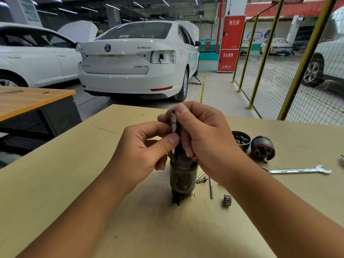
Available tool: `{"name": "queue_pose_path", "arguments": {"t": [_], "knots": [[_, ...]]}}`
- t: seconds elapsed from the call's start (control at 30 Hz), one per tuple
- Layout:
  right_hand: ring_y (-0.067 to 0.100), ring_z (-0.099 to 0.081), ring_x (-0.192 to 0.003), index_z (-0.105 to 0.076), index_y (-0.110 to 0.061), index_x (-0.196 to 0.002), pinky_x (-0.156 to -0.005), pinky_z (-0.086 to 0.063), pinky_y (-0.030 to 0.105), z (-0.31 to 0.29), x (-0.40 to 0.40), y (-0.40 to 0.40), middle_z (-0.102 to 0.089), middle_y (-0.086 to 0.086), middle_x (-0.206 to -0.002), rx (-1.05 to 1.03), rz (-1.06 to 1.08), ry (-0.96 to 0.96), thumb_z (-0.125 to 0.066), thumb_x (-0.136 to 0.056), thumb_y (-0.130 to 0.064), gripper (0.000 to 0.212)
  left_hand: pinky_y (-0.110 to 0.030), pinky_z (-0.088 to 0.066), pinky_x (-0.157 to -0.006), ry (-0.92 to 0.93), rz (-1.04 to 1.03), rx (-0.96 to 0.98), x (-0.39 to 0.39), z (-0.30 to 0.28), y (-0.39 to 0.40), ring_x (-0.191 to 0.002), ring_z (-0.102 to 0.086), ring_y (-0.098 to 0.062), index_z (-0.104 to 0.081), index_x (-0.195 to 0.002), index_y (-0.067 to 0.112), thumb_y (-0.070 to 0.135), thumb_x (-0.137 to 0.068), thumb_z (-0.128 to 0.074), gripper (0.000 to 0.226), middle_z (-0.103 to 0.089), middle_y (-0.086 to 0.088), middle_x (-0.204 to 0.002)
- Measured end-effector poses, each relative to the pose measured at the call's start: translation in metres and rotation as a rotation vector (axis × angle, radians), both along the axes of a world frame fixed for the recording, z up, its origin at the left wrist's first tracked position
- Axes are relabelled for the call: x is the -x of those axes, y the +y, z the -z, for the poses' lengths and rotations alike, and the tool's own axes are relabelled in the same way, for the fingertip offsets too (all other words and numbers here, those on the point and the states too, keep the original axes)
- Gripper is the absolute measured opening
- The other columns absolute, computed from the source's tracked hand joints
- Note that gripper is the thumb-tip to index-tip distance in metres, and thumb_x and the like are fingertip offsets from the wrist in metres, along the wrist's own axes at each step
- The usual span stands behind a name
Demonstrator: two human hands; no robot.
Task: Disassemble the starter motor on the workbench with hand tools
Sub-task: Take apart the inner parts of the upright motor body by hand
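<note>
The starter motor body (pixel 183 178), a dark grey cylinder, lies on the workbench (pixel 93 183) with its axis pointing away from me, terminals at the near end. A slim silver shaft (pixel 173 123) sticks up from its far end. My left hand (pixel 143 155) pinches this shaft between thumb and forefinger. My right hand (pixel 202 138) curls round the dark upper part of the motor beside the shaft. What lies under both hands is hidden.
To the right lie an armature (pixel 262 148), a black end cap (pixel 241 139) and an open-end wrench (pixel 299 170). Long bolts (pixel 210 187) and a small pinion gear (pixel 227 199) sit close to the motor. Another bench (pixel 28 101) stands left; white cars beyond.
</note>
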State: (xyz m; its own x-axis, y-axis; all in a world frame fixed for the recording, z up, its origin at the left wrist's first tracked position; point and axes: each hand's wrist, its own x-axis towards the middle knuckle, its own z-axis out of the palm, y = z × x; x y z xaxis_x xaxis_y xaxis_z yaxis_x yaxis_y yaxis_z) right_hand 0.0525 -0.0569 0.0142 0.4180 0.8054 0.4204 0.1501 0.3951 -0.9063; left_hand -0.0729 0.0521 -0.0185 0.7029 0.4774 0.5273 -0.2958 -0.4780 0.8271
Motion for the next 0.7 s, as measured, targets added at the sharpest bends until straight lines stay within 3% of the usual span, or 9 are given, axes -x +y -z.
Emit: {"name": "queue_pose_path", "arguments": {"t": [0.13,0.23,0.37,0.57,0.7], "knots": [[0.004,-0.047,-0.041,-0.068,-0.011,-0.095,-0.049,-0.044,0.026,0.0005,0.0004,-0.0027,-0.075,0.017,-0.1,-0.024,-0.023,-0.011,-0.063,-0.098,-0.03,0.021,-0.025,-0.047,-0.048,-0.006,0.002,-0.006,0.0013,-0.0005,-0.0001,-0.051,-0.055,-0.012,-0.079,-0.101,0.027,0.038,-0.085,-0.073,0.02,-0.074,0.0,-0.084],[0.004,-0.048,-0.041,-0.066,-0.01,-0.091,-0.042,-0.04,0.018,0.0001,0.0004,-0.002,-0.075,0.02,-0.097,-0.031,-0.004,-0.023,-0.067,-0.097,-0.026,0.017,-0.023,-0.047,-0.048,-0.018,-0.01,-0.001,0.0,0.0,0.0003,-0.051,-0.056,-0.013,-0.08,-0.098,0.03,0.04,-0.082,-0.082,0.019,-0.074,0.002,-0.086],[0.006,-0.044,-0.04,-0.07,-0.002,-0.099,-0.046,-0.04,0.021,0.0,0.0004,-0.0012,-0.075,0.014,-0.101,-0.011,0.006,-0.041,-0.053,-0.106,-0.021,0.027,-0.026,-0.047,-0.049,-0.033,-0.004,0.018,0.002,0.0012,0.0016,-0.05,-0.055,-0.015,-0.081,-0.106,0.029,0.039,-0.087,-0.072,0.024,-0.072,-0.001,-0.075],[0.005,-0.047,-0.041,-0.066,-0.009,-0.096,-0.044,-0.041,0.02,0.0003,0.0005,-0.0034,-0.074,0.02,-0.099,-0.02,-0.005,-0.045,-0.063,-0.1,-0.027,0.019,-0.023,-0.046,-0.049,-0.031,-0.02,-0.002,0.0007,-0.0003,-0.0008,-0.054,-0.057,-0.011,-0.079,-0.094,0.032,0.031,-0.084,-0.076,0.011,-0.073,0.003,-0.085],[0.007,-0.043,-0.038,-0.066,0.0,-0.096,-0.049,-0.041,0.028,0.0,0.0001,-0.0008,-0.077,0.012,-0.1,-0.008,0.001,-0.005,-0.052,-0.106,-0.022,0.028,-0.024,-0.046,-0.048,-0.039,-0.008,0.028,0.0006,0.0,-0.0008,-0.048,-0.054,-0.015,-0.081,-0.103,0.026,0.026,-0.091,-0.068,0.017,-0.071,-0.002,-0.074]]}}
